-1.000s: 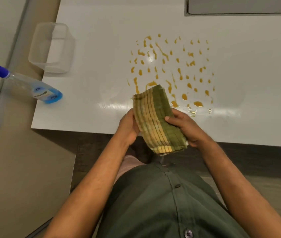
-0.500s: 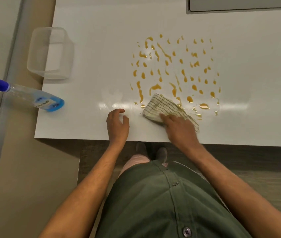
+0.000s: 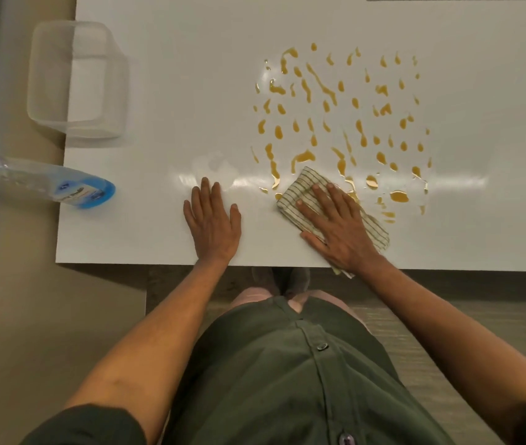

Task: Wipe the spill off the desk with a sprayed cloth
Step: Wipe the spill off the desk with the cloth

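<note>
An orange-brown spill lies in many drops and streaks across the white desk. A striped pale-green cloth is spread flat on the desk at the near left corner of the spill. My right hand presses down on the cloth with fingers spread, and the cloth's near end hangs just over the desk's front edge. My left hand rests palm down on bare desk to the left of the cloth, holding nothing.
A spray bottle with blue liquid and a blue head lies on its side over the desk's left edge. A clear plastic container sits at the left edge farther back. A wet sheen runs along the desk near my hands.
The cloth went from being held up in both hands to lying flat on the desk under my right hand. My left hand let go and now lies flat on the desk.
</note>
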Demonstrator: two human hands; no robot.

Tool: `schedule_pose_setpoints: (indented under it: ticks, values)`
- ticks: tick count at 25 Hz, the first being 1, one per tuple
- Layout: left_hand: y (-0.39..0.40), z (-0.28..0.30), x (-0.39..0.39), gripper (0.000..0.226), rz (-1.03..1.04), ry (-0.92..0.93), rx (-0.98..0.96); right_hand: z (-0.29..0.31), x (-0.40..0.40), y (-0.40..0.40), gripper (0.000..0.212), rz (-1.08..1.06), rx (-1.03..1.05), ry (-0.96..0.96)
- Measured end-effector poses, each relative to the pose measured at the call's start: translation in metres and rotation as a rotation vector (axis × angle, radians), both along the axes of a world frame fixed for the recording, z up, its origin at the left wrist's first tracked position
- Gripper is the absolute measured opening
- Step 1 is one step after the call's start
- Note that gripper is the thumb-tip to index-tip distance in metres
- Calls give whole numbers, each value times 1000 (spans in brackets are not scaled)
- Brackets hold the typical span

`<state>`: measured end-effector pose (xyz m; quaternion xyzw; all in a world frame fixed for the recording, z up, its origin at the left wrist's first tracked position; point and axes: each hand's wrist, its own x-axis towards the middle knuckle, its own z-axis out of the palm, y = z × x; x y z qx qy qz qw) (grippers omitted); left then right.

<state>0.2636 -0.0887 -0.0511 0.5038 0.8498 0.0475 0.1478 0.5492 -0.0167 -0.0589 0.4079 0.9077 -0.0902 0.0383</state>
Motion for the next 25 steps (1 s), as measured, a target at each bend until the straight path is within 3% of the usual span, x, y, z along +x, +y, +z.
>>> schedule_pose_setpoints:
  ticks: [8, 14, 19, 25]
  values:
    - [0, -12, -1, 68, -20, 97, 9, -11, -10, -1, 62, 15, 34, 10]
    - [1, -13, -4, 68, -33, 103, 4, -5, -95, 6, 60, 104, -2, 28]
    - [2, -14, -3, 68, -24, 96, 41, 1, -154, 37, 58, 33, 9, 89]
    - [1, -13, -4, 67, -34, 113, 48, -1, -161, 41, 52, -61, 17, 187]
